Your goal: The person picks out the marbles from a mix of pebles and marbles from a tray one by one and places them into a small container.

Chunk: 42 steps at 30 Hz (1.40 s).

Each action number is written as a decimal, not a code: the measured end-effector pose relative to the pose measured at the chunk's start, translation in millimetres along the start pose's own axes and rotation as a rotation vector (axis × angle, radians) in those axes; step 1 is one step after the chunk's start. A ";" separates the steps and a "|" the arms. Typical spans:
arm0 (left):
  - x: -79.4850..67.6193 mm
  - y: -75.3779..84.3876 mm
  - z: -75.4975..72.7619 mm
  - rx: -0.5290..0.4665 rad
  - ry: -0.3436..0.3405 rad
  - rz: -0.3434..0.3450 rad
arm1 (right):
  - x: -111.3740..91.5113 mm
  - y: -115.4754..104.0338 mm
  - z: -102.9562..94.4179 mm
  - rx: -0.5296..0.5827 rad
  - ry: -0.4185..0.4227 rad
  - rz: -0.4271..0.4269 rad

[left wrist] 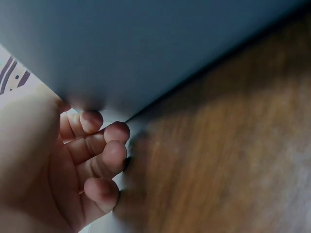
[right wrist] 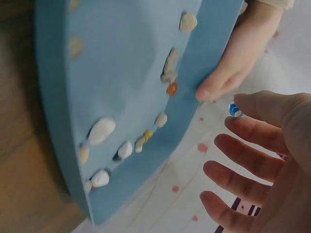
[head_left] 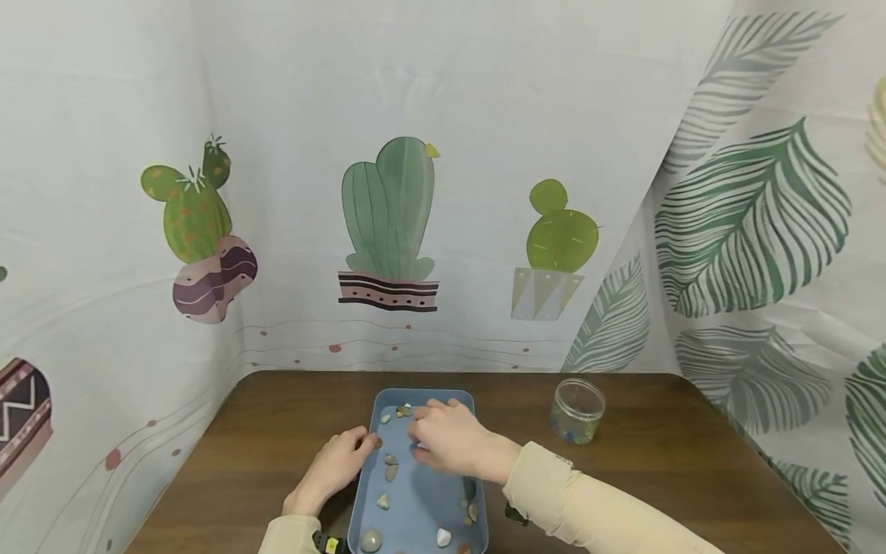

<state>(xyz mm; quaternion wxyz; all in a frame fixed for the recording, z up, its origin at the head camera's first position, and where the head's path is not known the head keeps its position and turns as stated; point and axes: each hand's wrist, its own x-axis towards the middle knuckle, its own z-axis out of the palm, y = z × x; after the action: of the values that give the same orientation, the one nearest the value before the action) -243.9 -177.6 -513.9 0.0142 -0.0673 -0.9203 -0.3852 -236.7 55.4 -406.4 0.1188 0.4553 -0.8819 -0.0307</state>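
A blue rectangular tray (head_left: 418, 504) lies on the table with small stones along its sides. At its left rim is my left hand (head_left: 337, 464); the thumb hooks over the edge and the other fingers curl against the outer wall, as the left wrist view shows. My right hand (head_left: 453, 440) is above the tray's far half. In the right wrist view its thumb and index finger pinch a blue and clear glass marble (right wrist: 235, 109), while the other fingers spread loosely. An orange stone (right wrist: 172, 89) and a large white stone (right wrist: 102, 130) lie in the tray.
A clear round jar (head_left: 577, 412) with blue and green pieces low inside stands at the right on the brown wooden table (head_left: 291, 408). Behind the table hangs a white cloth (head_left: 477, 92) printed with cacti and leaves.
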 end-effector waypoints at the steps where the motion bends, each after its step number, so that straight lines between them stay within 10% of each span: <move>1: 0.0 0.3 0.0 -0.002 0.002 0.000 | -2.5 3.7 -0.5 -0.006 0.020 0.005; 24: 2.5 2.1 -0.1 -0.007 -0.016 -0.003 | -85.3 77.8 41.4 0.091 0.271 0.285; 42: 0.5 -0.1 3.5 0.027 0.045 0.023 | -143.4 130.1 26.0 0.045 0.411 0.441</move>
<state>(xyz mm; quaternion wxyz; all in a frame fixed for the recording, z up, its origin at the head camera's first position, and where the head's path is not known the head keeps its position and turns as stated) -244.3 -175.2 -516.4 0.0403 -0.0688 -0.9240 -0.3741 -266.4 246.2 -436.4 0.2882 0.2521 -0.9174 0.1082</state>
